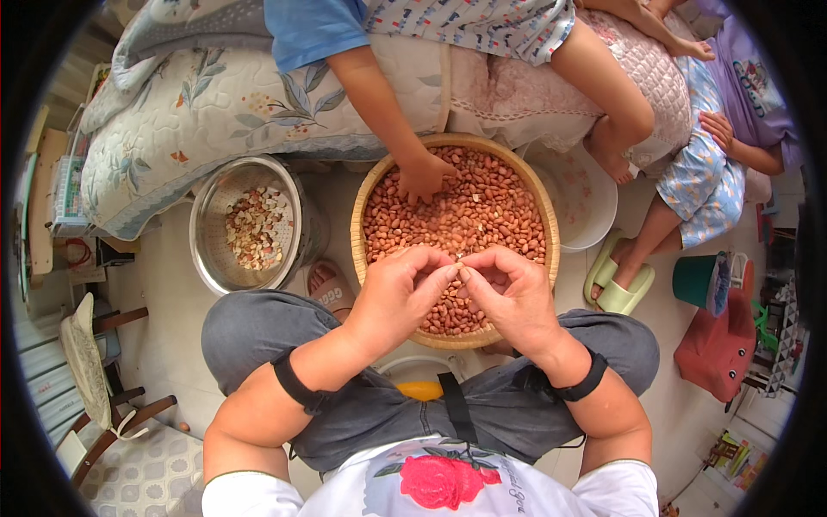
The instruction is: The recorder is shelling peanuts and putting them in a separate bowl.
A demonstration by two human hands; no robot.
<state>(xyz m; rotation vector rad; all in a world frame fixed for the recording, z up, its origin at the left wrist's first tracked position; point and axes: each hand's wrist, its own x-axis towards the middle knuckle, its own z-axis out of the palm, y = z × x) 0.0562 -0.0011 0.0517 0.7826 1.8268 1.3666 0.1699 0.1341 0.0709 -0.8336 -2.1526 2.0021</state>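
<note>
A round woven basket [357,226] full of reddish-brown shelled peanuts [510,213] stands before me. Above its near half, my left hand [404,291] and my right hand [510,294] meet at the fingertips. Thumbs and index fingers of both pinch one small pale piece [459,265], which looks like a peanut kernel; the fingers largely hide it. Another person's hand [426,176] reaches into the peanuts at the basket's far side. Left of the basket, a perforated metal colander [201,239] holds a small heap of mixed pale and brown peanut pieces [258,226].
Beyond the basket is a bed with a quilted cover [213,103], where a person in a blue shirt leans. A translucent white tub [604,220] touches the basket's right side. Another person sits at right in green slippers [625,294]. A green bin [698,279] and red stool [714,352] stand farther right.
</note>
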